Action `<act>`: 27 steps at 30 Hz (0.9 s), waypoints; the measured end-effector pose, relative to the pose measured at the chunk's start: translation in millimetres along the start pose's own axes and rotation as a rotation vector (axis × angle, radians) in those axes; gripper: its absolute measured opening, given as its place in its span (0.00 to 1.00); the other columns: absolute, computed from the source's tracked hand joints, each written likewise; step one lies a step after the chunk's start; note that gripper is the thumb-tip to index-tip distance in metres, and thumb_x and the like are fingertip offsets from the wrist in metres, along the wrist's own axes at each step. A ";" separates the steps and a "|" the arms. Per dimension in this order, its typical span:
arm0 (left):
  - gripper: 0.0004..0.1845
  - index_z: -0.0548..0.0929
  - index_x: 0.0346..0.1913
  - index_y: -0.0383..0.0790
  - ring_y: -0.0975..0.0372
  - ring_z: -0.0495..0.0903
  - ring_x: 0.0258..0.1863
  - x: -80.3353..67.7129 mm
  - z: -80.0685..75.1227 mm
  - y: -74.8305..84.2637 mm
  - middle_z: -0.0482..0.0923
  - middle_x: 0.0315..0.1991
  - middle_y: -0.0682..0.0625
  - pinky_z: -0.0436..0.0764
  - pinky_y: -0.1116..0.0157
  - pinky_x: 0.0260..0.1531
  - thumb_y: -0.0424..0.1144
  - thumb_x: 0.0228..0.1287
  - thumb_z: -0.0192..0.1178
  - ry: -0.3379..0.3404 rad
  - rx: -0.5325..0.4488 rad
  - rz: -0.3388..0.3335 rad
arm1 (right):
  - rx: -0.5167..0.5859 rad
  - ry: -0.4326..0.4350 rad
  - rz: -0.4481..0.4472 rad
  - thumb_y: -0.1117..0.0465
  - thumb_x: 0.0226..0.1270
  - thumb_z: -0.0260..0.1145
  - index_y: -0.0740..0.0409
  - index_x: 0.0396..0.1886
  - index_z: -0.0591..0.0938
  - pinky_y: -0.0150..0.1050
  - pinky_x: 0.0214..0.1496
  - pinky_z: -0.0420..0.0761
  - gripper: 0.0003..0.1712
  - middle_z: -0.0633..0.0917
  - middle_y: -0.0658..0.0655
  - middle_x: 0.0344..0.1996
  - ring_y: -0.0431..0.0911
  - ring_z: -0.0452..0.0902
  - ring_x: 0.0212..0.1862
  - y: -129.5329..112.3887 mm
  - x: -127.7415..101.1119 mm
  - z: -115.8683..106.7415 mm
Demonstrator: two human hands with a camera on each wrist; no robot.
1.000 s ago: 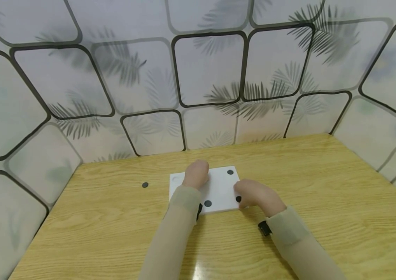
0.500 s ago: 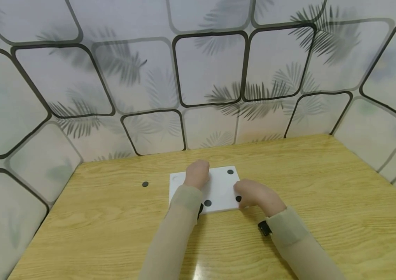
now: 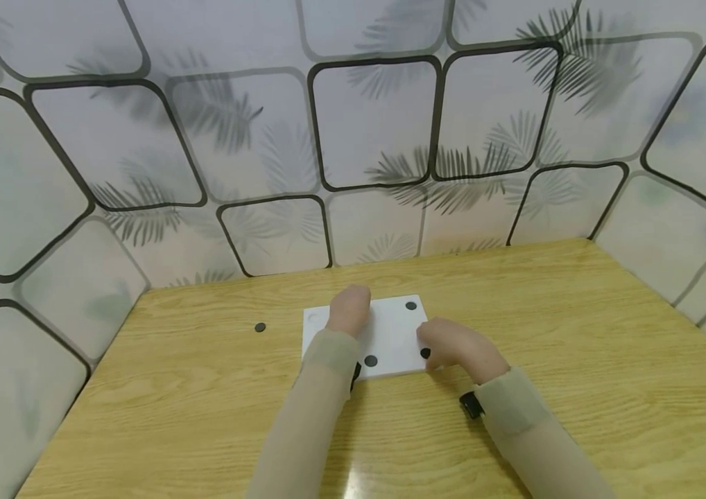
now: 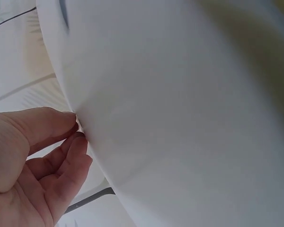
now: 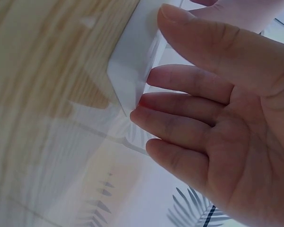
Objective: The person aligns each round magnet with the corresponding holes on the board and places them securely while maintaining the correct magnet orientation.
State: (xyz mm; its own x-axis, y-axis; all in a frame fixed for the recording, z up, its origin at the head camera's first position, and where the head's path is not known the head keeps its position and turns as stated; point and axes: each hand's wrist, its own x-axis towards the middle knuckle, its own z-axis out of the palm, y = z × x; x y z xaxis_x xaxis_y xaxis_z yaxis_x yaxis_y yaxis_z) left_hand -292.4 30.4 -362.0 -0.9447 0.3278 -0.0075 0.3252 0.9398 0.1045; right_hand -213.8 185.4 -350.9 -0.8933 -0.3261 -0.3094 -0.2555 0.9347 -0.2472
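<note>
A flat white board [image 3: 393, 326] with round spots lies on the wooden table. Black discs sit at its far right corner [image 3: 411, 305], near side [image 3: 371, 361] and near right corner [image 3: 425, 353]; a pale round recess [image 3: 312, 318] shows at the far left. My left hand [image 3: 349, 310] is over the board's far middle, its thumb and forefinger pinched at the surface. A small dark edge, seemingly a black disc [image 4: 80, 135], shows between those fingertips. At the board's right end, my right hand [image 3: 459, 346] holds the edge, thumb and fingertips around the near corner.
A loose black disc [image 3: 260, 327] lies on the wooden table [image 3: 203, 402], left of the board. Patterned panels [image 3: 372, 125] rise behind the table and at both sides. Each wrist wears a band with a small black camera [image 3: 471, 405].
Almost nothing differs. Both hands keep their places at the board, and the loose disc stays where it was; the left hand shifts only very slightly.
</note>
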 end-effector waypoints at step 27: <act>0.02 0.77 0.29 0.37 0.59 0.74 0.25 -26.6 -18.3 -59.6 0.76 0.25 0.48 0.74 0.63 0.25 0.28 0.53 0.58 0.068 0.088 -0.055 | -0.023 0.011 -0.041 0.67 0.45 0.70 0.60 0.23 0.70 0.37 0.28 0.63 0.14 0.69 0.53 0.19 0.45 0.61 0.25 3.6 -4.9 0.3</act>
State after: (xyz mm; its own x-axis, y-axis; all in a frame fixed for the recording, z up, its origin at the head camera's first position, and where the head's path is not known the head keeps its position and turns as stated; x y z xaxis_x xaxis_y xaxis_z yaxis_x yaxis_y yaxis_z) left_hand -287.3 -36.1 -349.9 -0.9608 0.2714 0.0571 0.2728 0.9619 0.0181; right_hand -210.2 190.3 -350.6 -0.8858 -0.3628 -0.2894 -0.3004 0.9235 -0.2384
